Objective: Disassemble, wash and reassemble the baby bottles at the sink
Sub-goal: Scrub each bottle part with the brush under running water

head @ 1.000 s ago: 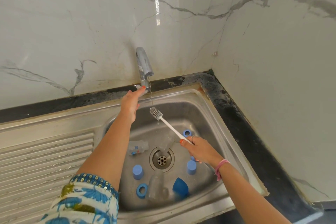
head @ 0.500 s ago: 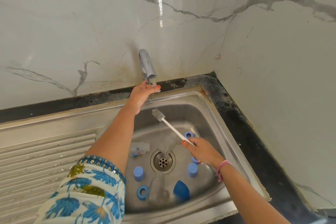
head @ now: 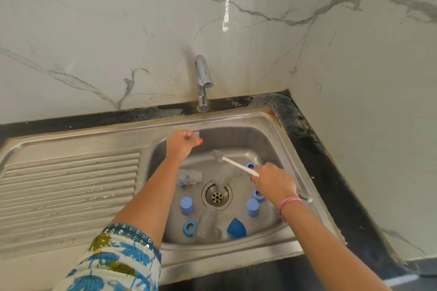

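Two hands work over a steel sink set in a dark tabletop, tap at the far rim. Left hand, far left over the basin, pinches a small clear part, identity unclear; right hand, nearer and to the right, grips the white handle of a bottle brush, bristles pointing far-left. On the basin floor around the drain: clear bottles lying down, a blue sponge near, blue caps left and right, blue rings.
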